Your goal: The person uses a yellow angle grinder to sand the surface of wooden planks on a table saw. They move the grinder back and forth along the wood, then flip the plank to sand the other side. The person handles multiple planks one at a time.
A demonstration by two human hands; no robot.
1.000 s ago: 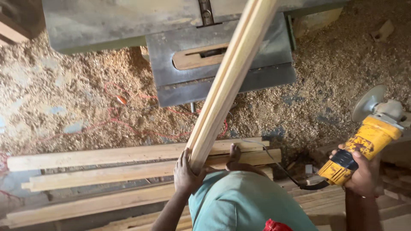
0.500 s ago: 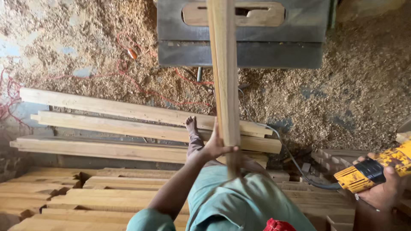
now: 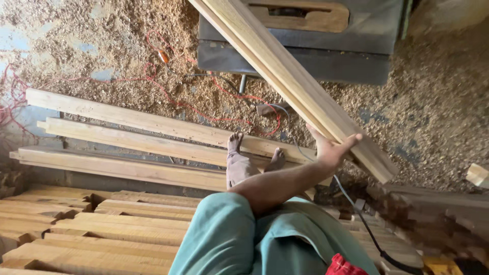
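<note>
My left hand (image 3: 331, 150) grips a long pale wooden plank (image 3: 285, 76) near its lower end. My arm reaches across my body to the right. The plank slants from the top middle of the view down to the right, passing over the front of a dark metal table saw (image 3: 326, 51). My right hand is out of sight. A small yellow part of the angle grinder (image 3: 438, 265) shows at the bottom right edge, and its black cable (image 3: 356, 214) runs up past my leg.
My bare feet (image 3: 237, 153) rest on three long planks (image 3: 127, 122) lying on the sawdust-covered floor. Several stacked boards (image 3: 76, 229) fill the lower left. A red wire (image 3: 168, 81) loops across the sawdust. A small wood block (image 3: 478, 174) lies at the right.
The plank swung from upright over the saw to slanting down to the right, and my left hand moved right with it. The right hand and grinder dropped out of view.
</note>
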